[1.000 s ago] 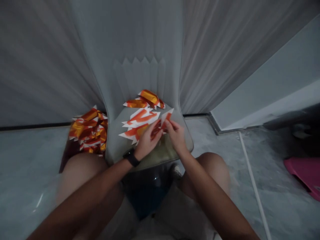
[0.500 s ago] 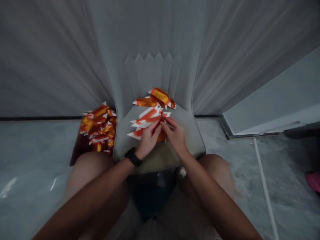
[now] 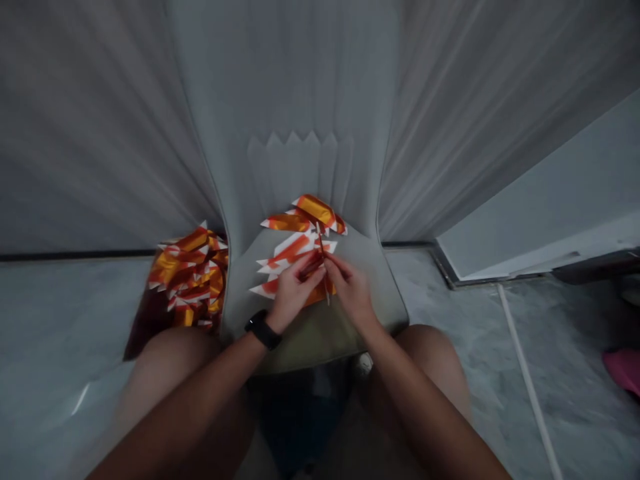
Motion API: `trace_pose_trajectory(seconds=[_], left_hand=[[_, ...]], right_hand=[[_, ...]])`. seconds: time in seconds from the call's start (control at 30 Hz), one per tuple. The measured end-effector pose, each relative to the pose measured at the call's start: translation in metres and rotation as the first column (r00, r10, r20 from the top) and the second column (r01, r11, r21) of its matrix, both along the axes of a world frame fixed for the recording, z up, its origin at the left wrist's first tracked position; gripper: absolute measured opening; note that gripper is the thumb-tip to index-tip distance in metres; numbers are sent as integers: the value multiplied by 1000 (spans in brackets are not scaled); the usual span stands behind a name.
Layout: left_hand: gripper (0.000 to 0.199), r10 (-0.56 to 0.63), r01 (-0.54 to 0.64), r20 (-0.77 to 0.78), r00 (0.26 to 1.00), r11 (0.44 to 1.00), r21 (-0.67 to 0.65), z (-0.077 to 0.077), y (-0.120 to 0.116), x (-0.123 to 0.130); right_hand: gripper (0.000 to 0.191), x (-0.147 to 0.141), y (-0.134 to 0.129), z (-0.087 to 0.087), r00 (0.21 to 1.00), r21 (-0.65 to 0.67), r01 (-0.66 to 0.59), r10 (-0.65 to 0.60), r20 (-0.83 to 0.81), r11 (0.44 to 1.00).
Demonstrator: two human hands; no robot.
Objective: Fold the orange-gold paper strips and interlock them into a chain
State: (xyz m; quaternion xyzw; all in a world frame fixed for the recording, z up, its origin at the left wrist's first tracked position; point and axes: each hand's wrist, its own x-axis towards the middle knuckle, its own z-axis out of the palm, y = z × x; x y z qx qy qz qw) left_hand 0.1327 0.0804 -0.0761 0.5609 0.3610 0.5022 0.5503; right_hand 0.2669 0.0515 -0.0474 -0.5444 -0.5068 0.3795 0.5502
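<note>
You are holding a thin stick [image 3: 323, 270] almost upright between your hands, just right of the middle of the frame, a little below centre. Its top rises above your fingers and its lower tip pokes out below them. Your right hand [image 3: 351, 290] is closed, its fingertips pinching the stick. Your left hand [image 3: 295, 293] is also closed, its fingers curled around a dark reddish strip [image 3: 310, 267] pressed up against the stick. The light is too dim to show how the strip meets the stick.

Just behind your hands, white-and-orange strips [image 3: 290, 260] with pointed ends lie overlapping on a grey chair seat [image 3: 313, 347]. Above them, near the seat's back edge, sit shiny gold-and-orange strips [image 3: 305, 217]. A bigger heap of similar strips [image 3: 190, 280] sits left of the seat, by your left knee [image 3: 170, 367].

A black watch [image 3: 263, 330] circles your left wrist. Pleated grey chair fabric [image 3: 300, 167] fills the top of the frame. On the grey floor [image 3: 575, 320] at right, a white rod [image 3: 525, 373] runs toward the lower edge, and a pink object [image 3: 623, 370] sits at the right edge.
</note>
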Motion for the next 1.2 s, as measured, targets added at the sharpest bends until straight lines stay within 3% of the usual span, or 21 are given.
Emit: trace_pose_trajectory(seconds=[0.33,0.47,0.73,0.9,1.03,1.2], left_hand=[[48,-33,36,-77,996,999,29,5,-3,-7],[45,-60,66,-130,990,997,49,2,-3,-9],[45,-44,56,-153,987,996,72,-6,-3,-9],[42,-39,49,-138,990,996,69,-5,-5,-8],[42,9,-1,-122,992,998,70,-7,-6,-4],[36,105,-97,-148,983,993,60,-11,-6,-4]], right_hand=[[39,-1,2,-3,999,-47,34,-35,-12,998],[40,-2,1,-4,996,-35,79,-77,47,996],[41,1,5,-6,999,-54,47,-47,0,997],[34,0,-1,-3,969,40,30,-39,245,999],[33,1,2,-4,863,135,46,-107,493,990],[36,2,9,-11,777,199,43,-158,609,979]])
